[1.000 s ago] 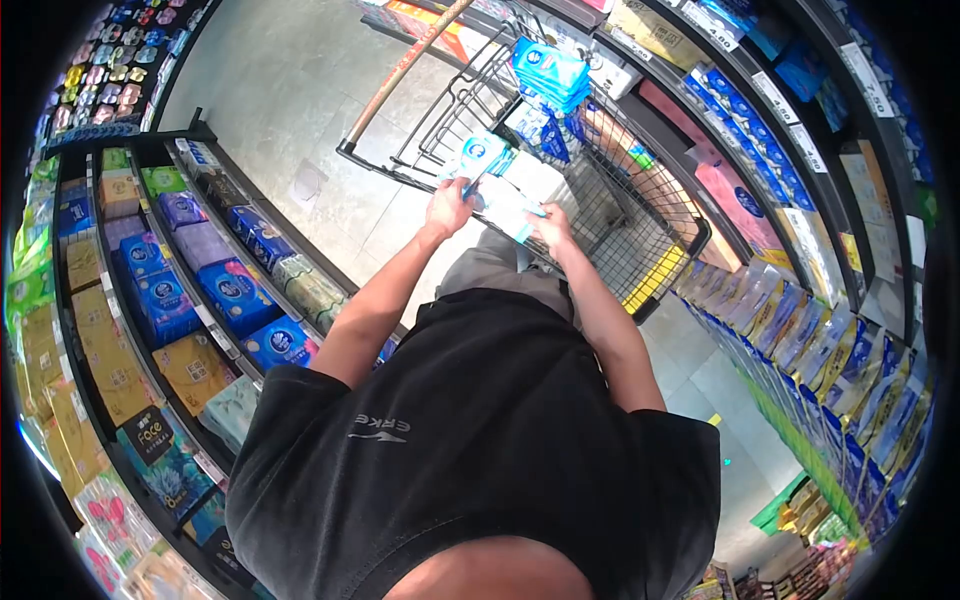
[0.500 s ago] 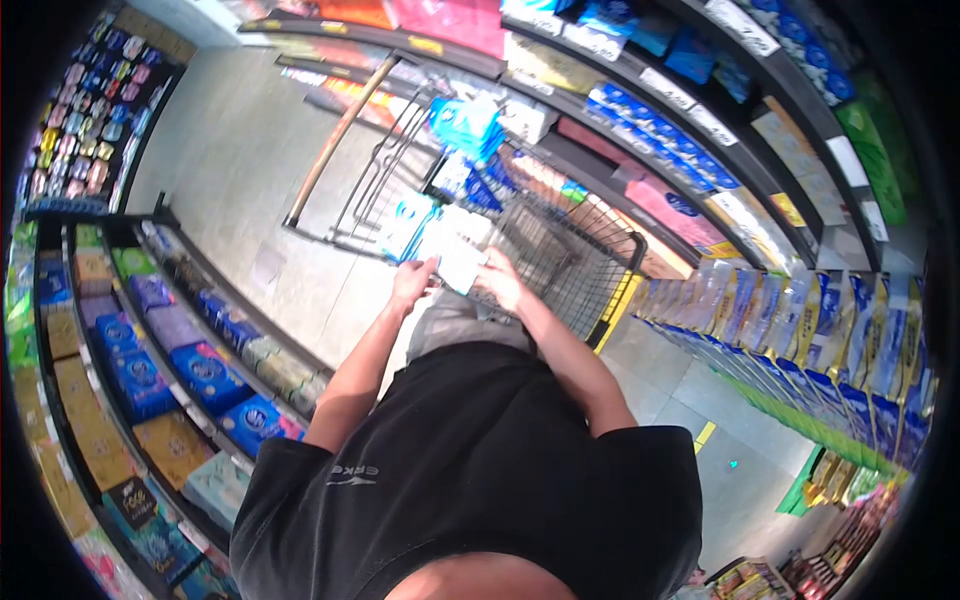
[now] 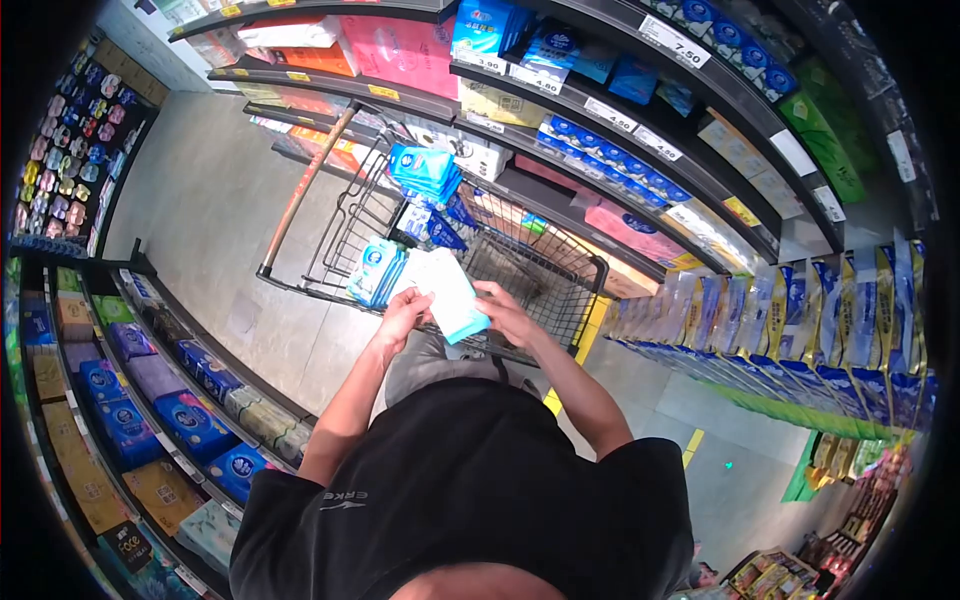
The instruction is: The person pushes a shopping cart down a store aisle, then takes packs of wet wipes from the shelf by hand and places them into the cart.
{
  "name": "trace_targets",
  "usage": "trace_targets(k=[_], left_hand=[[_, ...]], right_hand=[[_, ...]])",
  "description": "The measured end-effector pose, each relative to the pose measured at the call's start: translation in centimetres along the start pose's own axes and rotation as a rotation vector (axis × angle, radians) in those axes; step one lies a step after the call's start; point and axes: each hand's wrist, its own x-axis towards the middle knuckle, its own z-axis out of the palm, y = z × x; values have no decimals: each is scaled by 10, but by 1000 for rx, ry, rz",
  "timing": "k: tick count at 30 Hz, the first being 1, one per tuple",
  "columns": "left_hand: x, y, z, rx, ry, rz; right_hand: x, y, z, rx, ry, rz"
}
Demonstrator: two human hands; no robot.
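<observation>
gripping a white pack [image 3: 458,302] at the near side of the cart [image 3: 566,268], a person works with both hands. the left hand [image 3: 405,316] has thumb and fingers clamped on the pack's left edge; the right hand [image 3: 507,316] has fingertips closed on its right edge. blue-and-white packs [image 3: 377,272] sit near the left hand, at the cart's near side, with blue packs [image 3: 424,172] toward its far side. stocked shelves [image 3: 415,102] stand beyond the cart.
</observation>
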Motion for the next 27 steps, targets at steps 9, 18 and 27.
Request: trace_targets(k=[9, 18, 27], left_hand=[[-22, 42, 11, -72, -194, 105], [-52, -1, -37, -153, -20, 15], [-63, -14, -53, -238, 39, -23]], right_hand=[[-1, -155, -21, -137, 138, -648], [55, -352, -92, -227, 796, -870], [134, -392, -106, -872, 1104, -825]])
